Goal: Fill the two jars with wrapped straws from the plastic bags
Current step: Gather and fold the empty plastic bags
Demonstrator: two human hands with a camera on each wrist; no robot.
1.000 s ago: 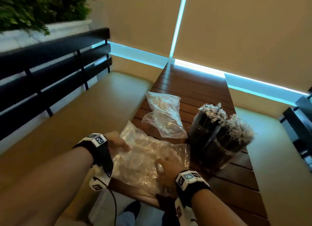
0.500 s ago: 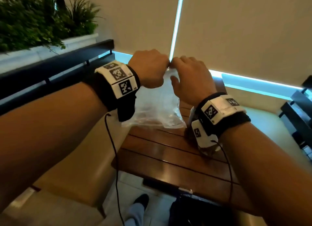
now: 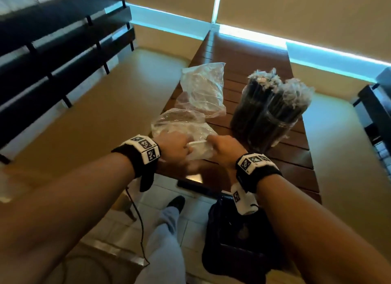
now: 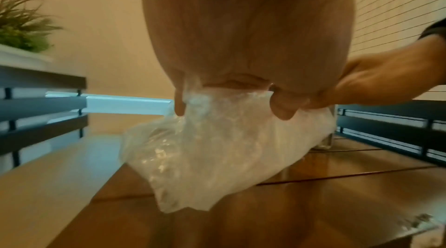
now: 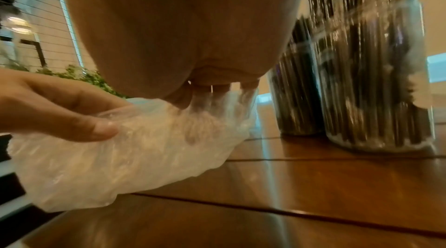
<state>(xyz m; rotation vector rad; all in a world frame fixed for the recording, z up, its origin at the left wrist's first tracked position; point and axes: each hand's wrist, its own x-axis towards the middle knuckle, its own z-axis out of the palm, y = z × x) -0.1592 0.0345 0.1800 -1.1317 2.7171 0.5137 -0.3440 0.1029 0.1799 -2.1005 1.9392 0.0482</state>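
Two clear jars point(image 3: 268, 114) point(image 5: 371, 88) packed with dark wrapped straws stand side by side on the wooden table point(image 3: 254, 57). A crumpled clear plastic bag point(image 3: 179, 122) point(image 4: 217, 149) point(image 5: 120, 149) lies near the table's front edge. My left hand point(image 3: 175, 146) point(image 4: 231, 92) and right hand point(image 3: 224, 146) point(image 5: 212, 88) both grip its near edge, fingers curled into the plastic. A second clear plastic bag point(image 3: 203, 88) lies behind it, untouched. No straws show inside either bag.
Padded benches point(image 3: 105, 105) flank the table on both sides, with a dark slatted backrest point(image 3: 53, 50) on the left. A dark bag point(image 3: 239, 237) sits on the floor below the table's front edge, beside my leg point(image 3: 165, 241). A planter point(image 4: 21, 29) stands behind the left bench.
Both hands held the near bag up in the air half a second ago; they have brought it back down onto the table's front edge, still gripping it. The head view has tilted down.
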